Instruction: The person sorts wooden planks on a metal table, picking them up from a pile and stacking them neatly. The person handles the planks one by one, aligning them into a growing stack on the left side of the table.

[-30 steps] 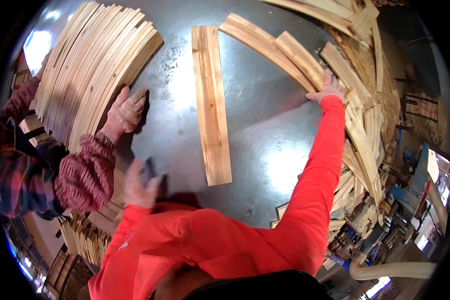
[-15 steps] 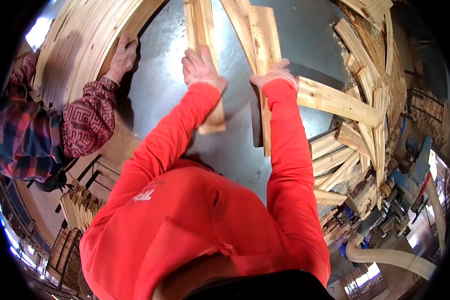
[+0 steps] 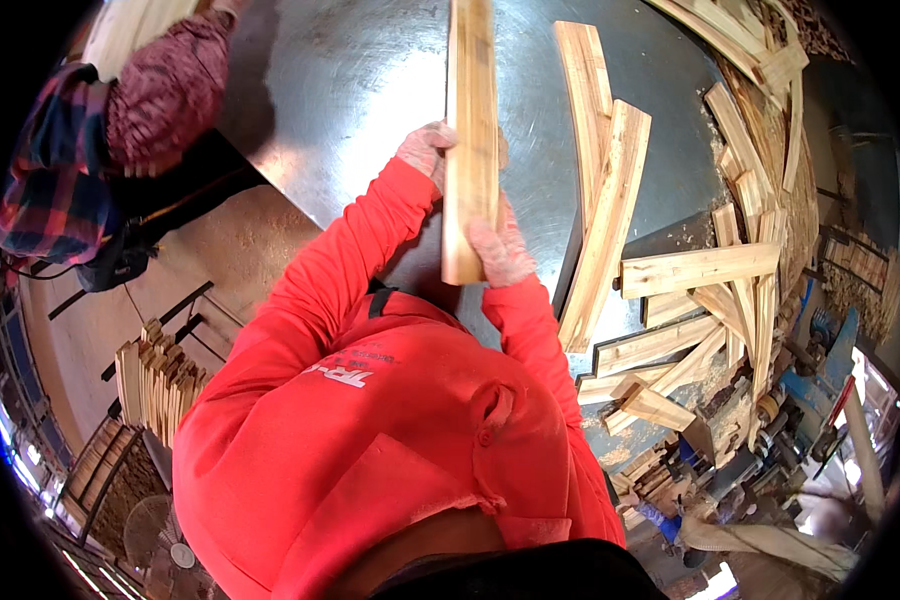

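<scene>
A long, pale wooden board (image 3: 471, 130) points away from me above the metal tabletop, and both hands have hold of it. My left hand (image 3: 427, 150) grips it from the left side, with fingertips showing past its right edge. Nearer to me, my right hand (image 3: 503, 248) clasps the right edge close to the board's near end. Right of it two boards lie on the table: one board (image 3: 610, 225) rests partly over another board (image 3: 584, 90). The undersides of my fingers are hidden by the held board.
Loose offcuts (image 3: 700, 268) and sawdust are heaped along the table's right side. At the upper left a co-worker's patterned sleeve (image 3: 170, 90) reaches toward a stack of boards (image 3: 135, 30). More wood pieces (image 3: 155, 380) stand at the lower left, near a fan (image 3: 160, 535).
My right hand has let go of the boards on the right and joined my left on the long board. That board has shifted right in view. The co-worker's hand has moved toward the top edge.
</scene>
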`<state>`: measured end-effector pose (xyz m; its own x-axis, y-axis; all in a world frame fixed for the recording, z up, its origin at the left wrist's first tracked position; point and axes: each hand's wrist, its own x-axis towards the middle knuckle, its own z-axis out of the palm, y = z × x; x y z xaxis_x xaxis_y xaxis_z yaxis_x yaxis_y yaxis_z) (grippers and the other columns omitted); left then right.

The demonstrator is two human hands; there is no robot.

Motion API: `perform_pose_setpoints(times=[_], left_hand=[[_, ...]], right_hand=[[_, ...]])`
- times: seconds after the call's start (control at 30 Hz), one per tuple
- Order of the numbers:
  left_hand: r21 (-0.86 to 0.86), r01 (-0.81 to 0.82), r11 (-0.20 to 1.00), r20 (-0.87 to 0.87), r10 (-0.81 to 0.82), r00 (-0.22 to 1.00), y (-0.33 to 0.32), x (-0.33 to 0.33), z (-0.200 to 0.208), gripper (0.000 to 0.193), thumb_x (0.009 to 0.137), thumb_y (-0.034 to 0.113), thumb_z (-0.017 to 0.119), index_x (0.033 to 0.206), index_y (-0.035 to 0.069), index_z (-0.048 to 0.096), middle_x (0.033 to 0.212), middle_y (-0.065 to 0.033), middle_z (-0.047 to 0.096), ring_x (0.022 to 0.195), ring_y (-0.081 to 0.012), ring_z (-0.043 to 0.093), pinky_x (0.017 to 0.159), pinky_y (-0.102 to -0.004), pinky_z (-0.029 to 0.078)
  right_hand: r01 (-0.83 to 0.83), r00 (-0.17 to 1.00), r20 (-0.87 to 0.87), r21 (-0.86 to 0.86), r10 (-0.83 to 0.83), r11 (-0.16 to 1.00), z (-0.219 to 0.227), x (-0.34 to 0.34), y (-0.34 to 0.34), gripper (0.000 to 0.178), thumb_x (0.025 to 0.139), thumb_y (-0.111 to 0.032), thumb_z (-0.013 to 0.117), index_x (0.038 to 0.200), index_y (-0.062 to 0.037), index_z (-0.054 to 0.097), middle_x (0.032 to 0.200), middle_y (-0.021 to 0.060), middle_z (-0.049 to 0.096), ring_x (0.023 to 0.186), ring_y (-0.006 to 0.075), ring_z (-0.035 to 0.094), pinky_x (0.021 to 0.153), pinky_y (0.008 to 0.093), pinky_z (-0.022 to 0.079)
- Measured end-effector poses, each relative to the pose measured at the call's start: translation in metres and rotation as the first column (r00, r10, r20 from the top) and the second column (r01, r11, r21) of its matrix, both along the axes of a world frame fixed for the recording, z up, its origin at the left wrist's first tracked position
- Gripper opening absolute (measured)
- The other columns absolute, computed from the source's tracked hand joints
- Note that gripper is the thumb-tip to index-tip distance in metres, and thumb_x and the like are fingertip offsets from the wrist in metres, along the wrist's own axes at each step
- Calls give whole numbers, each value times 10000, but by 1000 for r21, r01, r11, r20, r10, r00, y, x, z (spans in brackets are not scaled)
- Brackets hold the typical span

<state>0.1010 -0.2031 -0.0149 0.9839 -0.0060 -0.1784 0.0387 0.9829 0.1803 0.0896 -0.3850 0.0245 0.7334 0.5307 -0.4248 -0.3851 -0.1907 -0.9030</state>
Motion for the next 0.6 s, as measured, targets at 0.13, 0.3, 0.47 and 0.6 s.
perform_pose_setpoints(times=[0.13,0.3,0.47,0.6], left_hand=[[-160,62,985,-316,-111,942,-5,-12,-3,536,839,213,624,1290,-43,486,1123,-235,608,988,-351,613,886,-457,518],[917,99,386,-261,394,881,-11,-9,-9,719,854,188,670,1460,45,309,1388,-224,451,1202,-325,531,998,-381,464],[213,-277,-937,354,-190,916,30,18,73,725,762,205,684,1424,193,391,1405,-131,427,1310,-256,392,1061,-669,211],[121,-400,-909,-325,-417,849,66,19,81,242,780,122,575,1018,124,619,1004,-64,670,992,-241,651,921,-363,514]], right_hand=[[-51,988,-133,156,73,986,-18,-14,1,494,912,-354,620,1280,-44,511,1115,81,631,973,185,625,837,322,512],[-122,953,-241,252,184,960,-48,-9,-62,550,906,-505,565,1258,-84,525,780,85,595,588,201,542,519,321,424],[-378,884,-249,118,396,918,6,9,-119,639,861,-523,559,1279,-41,521,769,89,597,599,217,557,529,336,440],[-433,901,-218,-408,375,804,33,53,-135,424,905,-205,534,1275,2,517,1101,200,639,961,344,642,787,393,528]])
